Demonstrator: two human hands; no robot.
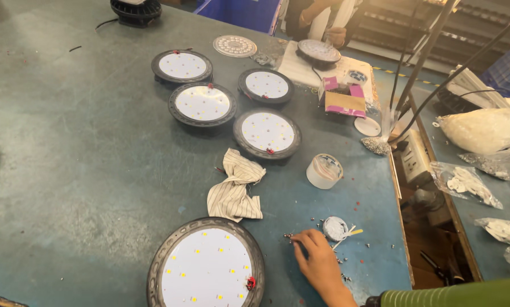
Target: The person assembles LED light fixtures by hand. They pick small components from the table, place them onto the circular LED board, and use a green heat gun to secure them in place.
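Right hand point(317, 258), lower right of frame, fingertips pinched narrow on small screws point(289, 236) on table point(67, 170); round lamp point(206, 267) lower centre; striped cloth point(235, 187) above.

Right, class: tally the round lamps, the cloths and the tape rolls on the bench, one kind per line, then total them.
Round lamps with white faces: 6, the nearest at, one by the other person
Striped cloth: 1
Tape roll: 1
Total: 8
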